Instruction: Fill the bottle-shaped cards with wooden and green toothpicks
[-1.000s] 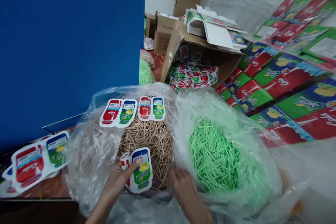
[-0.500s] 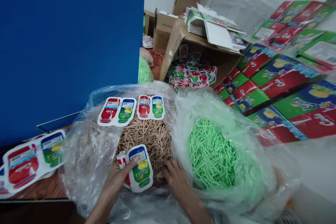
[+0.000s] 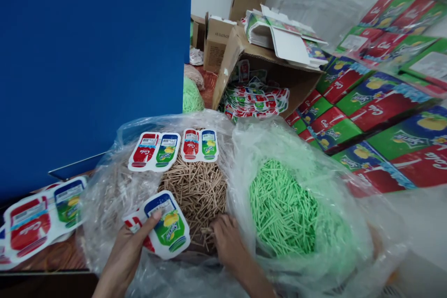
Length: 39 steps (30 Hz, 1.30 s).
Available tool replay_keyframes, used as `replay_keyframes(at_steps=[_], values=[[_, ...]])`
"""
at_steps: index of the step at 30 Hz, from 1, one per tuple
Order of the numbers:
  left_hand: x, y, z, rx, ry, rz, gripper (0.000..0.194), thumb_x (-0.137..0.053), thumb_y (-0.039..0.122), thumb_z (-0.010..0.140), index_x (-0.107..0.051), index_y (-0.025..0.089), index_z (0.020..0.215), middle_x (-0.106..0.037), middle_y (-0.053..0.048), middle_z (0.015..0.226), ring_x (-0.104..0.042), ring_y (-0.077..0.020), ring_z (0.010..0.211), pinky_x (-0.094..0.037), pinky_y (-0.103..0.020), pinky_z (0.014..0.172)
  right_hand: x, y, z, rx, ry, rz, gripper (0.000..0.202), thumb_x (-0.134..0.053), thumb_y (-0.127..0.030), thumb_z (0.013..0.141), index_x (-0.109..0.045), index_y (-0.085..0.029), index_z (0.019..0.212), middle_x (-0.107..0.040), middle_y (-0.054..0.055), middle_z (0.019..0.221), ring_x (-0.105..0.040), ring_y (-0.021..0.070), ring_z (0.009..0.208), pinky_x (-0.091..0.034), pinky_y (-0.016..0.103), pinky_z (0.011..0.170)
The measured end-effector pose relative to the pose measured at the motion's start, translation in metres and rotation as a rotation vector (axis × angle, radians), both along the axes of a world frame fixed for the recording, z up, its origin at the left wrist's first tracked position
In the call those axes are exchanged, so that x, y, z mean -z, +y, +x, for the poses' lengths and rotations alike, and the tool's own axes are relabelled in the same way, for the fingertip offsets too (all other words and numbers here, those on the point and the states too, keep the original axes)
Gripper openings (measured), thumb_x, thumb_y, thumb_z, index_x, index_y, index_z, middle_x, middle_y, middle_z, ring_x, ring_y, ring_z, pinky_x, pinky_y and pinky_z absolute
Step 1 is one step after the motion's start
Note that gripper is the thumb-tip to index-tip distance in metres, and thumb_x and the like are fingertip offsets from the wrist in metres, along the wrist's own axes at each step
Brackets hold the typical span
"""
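My left hand (image 3: 131, 247) grips a Cola and Sprite card (image 3: 171, 226), thumb on its face, above the near left of the brown sticks. At the near right edge of the brown sticks (image 3: 195, 186), my right hand (image 3: 226, 237) has its fingers curled together around a few sticks. Two more cards, one on the left (image 3: 153, 151) and one on the right (image 3: 199, 145), lie on the far side of that bag. Beside it, a clear plastic bag (image 3: 335, 195) holds green sticks (image 3: 282, 209).
A blue panel (image 3: 94, 56) stands at the left, with larger-looking cards (image 3: 42, 219) near its foot. Behind the bags, a cardboard box (image 3: 228, 63) lies open with many cards inside. Printed Cola and Sprite boxes (image 3: 377, 98) are stacked at the right.
My left hand has moved left with the card, which is tilted more. My right hand has shifted slightly left and brown sticks now show at its fingertips.
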<state>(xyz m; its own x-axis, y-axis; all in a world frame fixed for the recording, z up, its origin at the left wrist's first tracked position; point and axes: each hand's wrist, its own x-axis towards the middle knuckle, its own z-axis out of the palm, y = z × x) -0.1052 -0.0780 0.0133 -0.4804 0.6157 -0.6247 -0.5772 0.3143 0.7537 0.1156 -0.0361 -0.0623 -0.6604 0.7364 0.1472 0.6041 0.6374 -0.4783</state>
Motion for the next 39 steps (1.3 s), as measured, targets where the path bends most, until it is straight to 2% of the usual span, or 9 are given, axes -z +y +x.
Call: replay_keyframes(at_steps=[4,7,12,15,18,26,31,34,39], values=[[-0.001,-0.001,0.0,0.021,0.007,-0.033,0.045,-0.088,0.026,0.042,-0.069,0.015,0.081,-0.075,0.0,0.063,-0.073,-0.0263,0.066,-0.06,-0.029,0.06,-0.005,0.007,-0.004,0.063,0.121,-0.061,0.019,-0.033,-0.012,0.093,-0.05,-0.019,0.09,-0.061,0.005,0.085,-0.056,0.02,0.081,-0.045,0.034,0.077],[0.001,-0.004,-0.002,0.151,-0.004,-0.081,0.038,-0.086,0.035,0.047,-0.067,0.016,0.075,-0.073,-0.001,0.058,-0.071,-0.0272,0.062,-0.058,-0.033,0.06,-0.016,0.015,-0.01,0.19,0.3,-0.228,0.026,-0.025,-0.025,0.098,-0.049,-0.021,0.089,-0.061,0.003,0.082,-0.059,0.0167,0.079,-0.047,0.029,0.074],[0.006,-0.004,0.006,0.742,0.271,0.06,0.028,-0.074,0.044,0.064,-0.063,0.018,0.063,-0.067,-0.001,0.063,-0.063,-0.0206,0.064,-0.049,-0.026,0.059,-0.04,0.032,-0.026,0.544,0.933,-0.982,0.034,-0.052,-0.055,0.081,-0.052,-0.021,0.077,-0.06,-0.001,0.069,-0.061,0.0174,0.071,-0.047,0.03,0.074],[0.006,0.005,0.023,1.132,0.453,0.2,0.018,-0.067,0.034,0.071,-0.062,0.019,0.062,-0.061,0.001,0.066,-0.055,-0.0167,0.066,-0.042,-0.022,0.06,-0.047,0.04,-0.035,0.598,1.116,-1.178,0.039,-0.065,-0.056,0.068,-0.052,-0.02,0.076,-0.056,-0.003,0.067,-0.059,0.0145,0.062,-0.048,0.028,0.066],[0.006,0.017,0.041,1.293,0.531,0.155,0.012,-0.064,0.026,0.069,-0.058,0.019,0.062,-0.055,0.003,0.065,-0.051,-0.0161,0.068,-0.038,-0.022,0.063,-0.044,0.046,-0.04,0.61,1.034,-1.124,0.042,-0.06,-0.061,0.069,-0.052,-0.02,0.077,-0.056,-0.002,0.067,-0.058,0.0143,0.057,-0.048,0.029,0.061],[0.021,0.025,0.039,1.084,0.243,0.055,0.028,-0.062,0.042,0.067,-0.045,0.021,0.058,-0.044,0.005,0.059,-0.04,-0.0138,0.059,-0.037,-0.023,0.056,-0.024,0.049,-0.031,0.555,0.761,-0.836,0.035,-0.051,-0.056,0.08,-0.049,-0.022,0.072,-0.052,-0.004,0.058,-0.051,0.0144,0.053,-0.043,0.027,0.054],[0.031,0.019,0.036,1.038,0.223,0.059,0.024,-0.065,0.038,0.068,-0.053,0.019,0.061,-0.05,0.004,0.059,-0.044,-0.0144,0.061,-0.039,-0.023,0.059,-0.023,0.048,-0.027,0.475,0.634,-0.633,0.032,-0.04,-0.048,0.087,-0.054,-0.02,0.092,-0.06,0.002,0.079,-0.058,0.0186,0.076,-0.048,0.031,0.072],[0.031,0.02,0.036,1.03,0.203,0.075,0.022,-0.067,0.035,0.067,-0.056,0.018,0.06,-0.052,0.005,0.058,-0.046,-0.0136,0.059,-0.039,-0.022,0.058,-0.02,0.05,-0.024,0.439,0.553,-0.54,0.034,-0.032,-0.04,0.091,-0.053,-0.017,0.105,-0.063,0.007,0.09,-0.06,0.0195,0.084,-0.048,0.032,0.077],[0.02,0.023,0.036,1.081,0.333,0.11,0.014,-0.071,0.023,0.063,-0.066,0.015,0.073,-0.06,0.004,0.067,-0.051,-0.0145,0.065,-0.04,-0.021,0.06,-0.013,0.051,-0.02,0.374,0.418,-0.361,0.028,-0.029,-0.027,0.094,-0.056,-0.018,0.099,-0.065,0.007,0.089,-0.061,0.0187,0.083,-0.049,0.031,0.076]])
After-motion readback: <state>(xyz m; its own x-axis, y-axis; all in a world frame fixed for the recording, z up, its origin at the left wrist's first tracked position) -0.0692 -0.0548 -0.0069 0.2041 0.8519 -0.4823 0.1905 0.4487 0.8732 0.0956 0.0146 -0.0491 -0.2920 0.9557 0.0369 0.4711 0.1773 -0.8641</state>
